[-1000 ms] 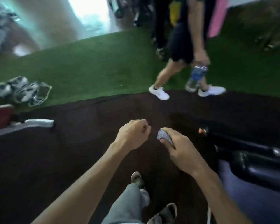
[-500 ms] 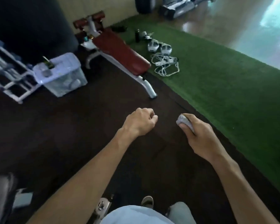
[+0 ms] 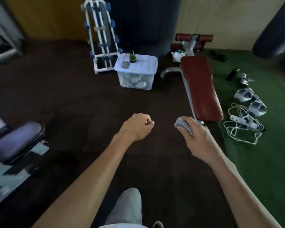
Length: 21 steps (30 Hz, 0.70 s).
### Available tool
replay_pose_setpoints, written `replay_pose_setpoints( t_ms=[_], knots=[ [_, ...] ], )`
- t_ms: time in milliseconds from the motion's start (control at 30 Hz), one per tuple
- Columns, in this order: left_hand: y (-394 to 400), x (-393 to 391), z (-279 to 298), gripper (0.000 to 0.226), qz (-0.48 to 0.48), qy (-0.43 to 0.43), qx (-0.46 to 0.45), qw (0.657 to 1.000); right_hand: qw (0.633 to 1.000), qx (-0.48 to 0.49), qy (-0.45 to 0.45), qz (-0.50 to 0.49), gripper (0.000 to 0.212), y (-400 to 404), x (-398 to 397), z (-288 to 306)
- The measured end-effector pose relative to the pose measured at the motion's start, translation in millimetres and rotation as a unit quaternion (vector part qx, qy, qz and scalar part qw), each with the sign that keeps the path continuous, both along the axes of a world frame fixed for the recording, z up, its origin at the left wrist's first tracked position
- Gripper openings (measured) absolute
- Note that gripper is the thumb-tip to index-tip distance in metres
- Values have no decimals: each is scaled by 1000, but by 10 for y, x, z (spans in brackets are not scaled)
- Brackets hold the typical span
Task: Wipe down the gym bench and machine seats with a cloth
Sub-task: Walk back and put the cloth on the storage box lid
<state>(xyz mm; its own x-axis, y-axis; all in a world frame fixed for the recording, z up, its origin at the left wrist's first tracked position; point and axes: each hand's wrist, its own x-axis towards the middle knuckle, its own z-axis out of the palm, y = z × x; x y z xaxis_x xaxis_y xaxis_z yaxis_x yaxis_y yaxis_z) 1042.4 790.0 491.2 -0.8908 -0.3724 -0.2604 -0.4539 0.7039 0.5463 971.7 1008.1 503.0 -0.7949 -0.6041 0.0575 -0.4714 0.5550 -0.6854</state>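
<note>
- Gym room: dark rubber floor point(image 3: 69, 102), green turf point(image 3: 262, 162) at right, tan wall at back.
- Vs 0.5 s ago: view swung round; red bench point(image 3: 201, 86) now seen upper right running lengthwise, was upper left & diagonal. Clear storage box point(image 3: 136, 73) now centre-top, white rack point(image 3: 102, 37) behind it upright.
- Both hands kept at approx same pose as before.
- Left hand point(image 3: 136, 126) closed in loose fist, nothing seen in it.
- Right hand point(image 3: 196, 137) fingers curled round balled grey cloth point(image 3: 183, 125); cloth held in air, near foot end of bench, not touching it.
- Machine seat point(image 3: 15, 142), dark padded, at left edge, partly cut off, blurred.
- White cable point(image 3: 240, 129) & power strip on turf, beside bench.
- Box contents & items on lid not made out; label on box unreadable. No legible writing.
</note>
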Motion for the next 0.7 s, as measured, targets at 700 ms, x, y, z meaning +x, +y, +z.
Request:
replay_pose_setpoints(
  t_ms=[700],
  knots=[
    [-3193,-4804,-136,25,60,-29,8,998,994,-48,-41,92,25,-3567,-5113,-355]
  ],
)
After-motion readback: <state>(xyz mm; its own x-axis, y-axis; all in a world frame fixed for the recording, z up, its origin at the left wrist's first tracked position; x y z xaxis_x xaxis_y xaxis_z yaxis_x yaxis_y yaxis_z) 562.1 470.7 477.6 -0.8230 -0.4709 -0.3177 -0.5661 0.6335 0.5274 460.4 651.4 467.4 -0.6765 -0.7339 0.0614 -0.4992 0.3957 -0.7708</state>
